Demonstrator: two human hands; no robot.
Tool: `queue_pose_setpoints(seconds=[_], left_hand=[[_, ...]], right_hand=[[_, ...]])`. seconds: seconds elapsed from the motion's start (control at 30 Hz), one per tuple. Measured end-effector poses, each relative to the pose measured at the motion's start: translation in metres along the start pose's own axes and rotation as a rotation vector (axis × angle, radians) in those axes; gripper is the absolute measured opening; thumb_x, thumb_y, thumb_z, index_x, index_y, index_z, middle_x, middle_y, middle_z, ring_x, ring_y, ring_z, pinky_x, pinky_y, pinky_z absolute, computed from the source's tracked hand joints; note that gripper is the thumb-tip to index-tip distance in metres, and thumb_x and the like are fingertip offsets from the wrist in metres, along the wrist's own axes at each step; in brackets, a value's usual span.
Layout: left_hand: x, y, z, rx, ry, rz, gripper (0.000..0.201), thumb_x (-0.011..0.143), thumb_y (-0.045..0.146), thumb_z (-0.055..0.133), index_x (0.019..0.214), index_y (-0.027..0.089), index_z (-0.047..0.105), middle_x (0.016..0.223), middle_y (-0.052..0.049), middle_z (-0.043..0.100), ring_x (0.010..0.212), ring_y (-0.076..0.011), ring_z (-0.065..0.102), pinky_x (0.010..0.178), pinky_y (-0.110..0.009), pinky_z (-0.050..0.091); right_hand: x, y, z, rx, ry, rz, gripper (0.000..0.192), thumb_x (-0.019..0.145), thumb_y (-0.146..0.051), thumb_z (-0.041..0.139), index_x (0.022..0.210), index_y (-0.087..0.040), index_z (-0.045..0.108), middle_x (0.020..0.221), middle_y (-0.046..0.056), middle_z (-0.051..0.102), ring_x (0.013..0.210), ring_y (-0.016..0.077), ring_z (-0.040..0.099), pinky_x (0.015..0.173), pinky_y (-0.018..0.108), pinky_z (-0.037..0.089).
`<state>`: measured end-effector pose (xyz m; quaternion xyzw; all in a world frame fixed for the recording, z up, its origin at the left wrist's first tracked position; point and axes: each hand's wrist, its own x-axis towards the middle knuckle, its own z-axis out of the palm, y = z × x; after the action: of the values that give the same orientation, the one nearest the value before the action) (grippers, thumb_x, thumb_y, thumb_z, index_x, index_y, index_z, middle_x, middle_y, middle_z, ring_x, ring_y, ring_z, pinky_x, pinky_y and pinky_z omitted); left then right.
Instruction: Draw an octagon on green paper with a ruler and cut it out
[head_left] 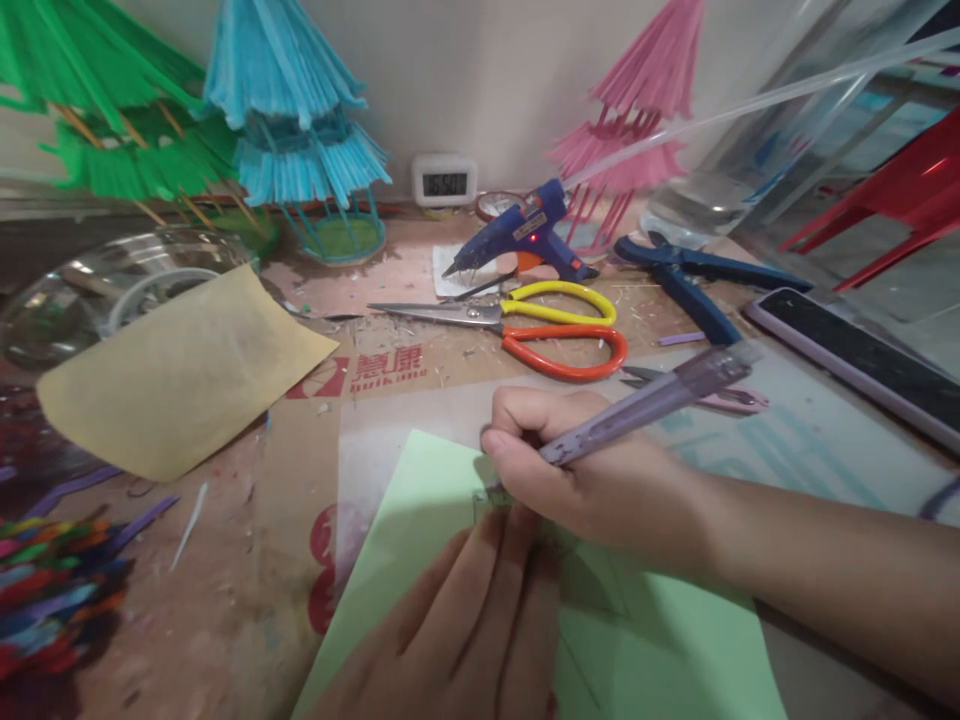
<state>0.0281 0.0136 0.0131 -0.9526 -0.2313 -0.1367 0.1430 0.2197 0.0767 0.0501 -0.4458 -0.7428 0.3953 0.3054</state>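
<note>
I see my right hand w/ fingers curled tight in a writing grip, forearm angled in from right; left hand flat, fingers together.

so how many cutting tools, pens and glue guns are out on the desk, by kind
scissors: 1, yellow and orange handles
blue cutters: 1
small snips: 1, behind the pen
glue gun: 1
pen: 1, in the right hand over the green paper
total: 5
</note>
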Motion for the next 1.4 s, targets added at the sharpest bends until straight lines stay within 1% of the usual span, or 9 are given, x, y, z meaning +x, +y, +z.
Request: queue_pose_setpoints(seconds=[0.13, 0.37, 0.53, 0.67, 0.8, 0.9, 1.1, 1.4], left_hand=[[0.000, 0.000, -0.001, 0.003, 0.000, -0.006, 0.043, 0.108, 0.023, 0.031, 0.136, 0.010, 0.061, 0.127, -0.006, 0.072, 0.128, -0.0221, 0.054, 0.122, -0.034, 0.020], [-0.001, 0.001, -0.002, 0.005, -0.008, -0.001, 0.043, 0.108, 0.024, 0.030, 0.137, 0.010, 0.058, 0.131, -0.006, 0.070, 0.129, -0.0226, 0.053, 0.123, -0.035, 0.019], [0.000, 0.000, -0.001, 0.026, -0.025, 0.027, 0.043, 0.107, 0.022, 0.030, 0.137, 0.010, 0.059, 0.129, -0.006, 0.071, 0.126, -0.0222, 0.055, 0.122, -0.035, 0.019], [-0.002, 0.001, -0.001, 0.017, -0.013, 0.016, 0.044, 0.107, 0.023, 0.031, 0.138, 0.009, 0.059, 0.131, -0.007, 0.070, 0.128, -0.0225, 0.055, 0.121, -0.035, 0.021], [-0.004, 0.001, -0.003, 0.006, -0.010, 0.000, 0.045, 0.107, 0.023, 0.029, 0.137, 0.009, 0.059, 0.129, -0.007, 0.071, 0.126, -0.0224, 0.055, 0.121, -0.035, 0.021], [-0.003, 0.000, -0.003, 0.009, -0.028, 0.005, 0.044, 0.108, 0.023, 0.029, 0.137, 0.009, 0.060, 0.129, -0.007, 0.071, 0.126, -0.0226, 0.055, 0.121, -0.035, 0.021], [0.000, 0.000, 0.000, 0.016, -0.006, 0.018, 0.045, 0.107, 0.022, 0.028, 0.138, 0.009, 0.058, 0.127, -0.008, 0.071, 0.125, -0.0229, 0.056, 0.121, -0.035, 0.022], [-0.002, 0.000, 0.002, -0.020, 0.042, -0.013, 0.042, 0.107, 0.024, 0.033, 0.135, 0.009, 0.060, 0.131, -0.011, 0.070, 0.131, -0.0214, 0.053, 0.124, -0.033, 0.017]], right_hand=[[0.001, 0.001, 0.001, -0.023, 0.001, 0.007, 0.030, 0.090, -0.022, 0.048, 0.062, -0.023, 0.037, 0.056, -0.008, 0.037, 0.052, 0.0085, 0.039, 0.050, 0.022, 0.031], [0.004, 0.000, 0.002, -0.054, 0.021, 0.016, 0.031, 0.090, -0.020, 0.049, 0.062, -0.022, 0.036, 0.056, -0.008, 0.036, 0.052, 0.0083, 0.037, 0.049, 0.023, 0.030], [0.004, -0.001, 0.001, -0.038, 0.001, 0.042, 0.031, 0.091, -0.021, 0.048, 0.063, -0.022, 0.036, 0.056, -0.008, 0.036, 0.052, 0.0083, 0.037, 0.048, 0.023, 0.029], [0.003, -0.002, 0.001, -0.035, -0.004, 0.040, 0.031, 0.091, -0.021, 0.048, 0.063, -0.022, 0.036, 0.056, -0.008, 0.037, 0.053, 0.0082, 0.037, 0.049, 0.023, 0.029], [0.004, -0.004, 0.001, -0.068, -0.011, 0.041, 0.032, 0.090, -0.019, 0.049, 0.062, -0.022, 0.034, 0.056, -0.008, 0.035, 0.053, 0.0087, 0.037, 0.050, 0.024, 0.029], [0.004, -0.004, -0.001, -0.099, -0.009, 0.018, 0.033, 0.090, -0.019, 0.049, 0.061, -0.022, 0.034, 0.057, -0.008, 0.036, 0.054, 0.0091, 0.038, 0.052, 0.025, 0.029], [0.002, -0.003, -0.008, -0.141, -0.048, 0.019, 0.030, 0.091, -0.020, 0.047, 0.063, -0.022, 0.037, 0.057, -0.008, 0.037, 0.052, 0.0094, 0.037, 0.052, 0.025, 0.028], [0.000, -0.004, -0.019, -0.236, -0.089, 0.076, 0.031, 0.091, -0.023, 0.049, 0.062, -0.022, 0.037, 0.058, -0.007, 0.040, 0.053, 0.0095, 0.040, 0.052, 0.025, 0.028]])
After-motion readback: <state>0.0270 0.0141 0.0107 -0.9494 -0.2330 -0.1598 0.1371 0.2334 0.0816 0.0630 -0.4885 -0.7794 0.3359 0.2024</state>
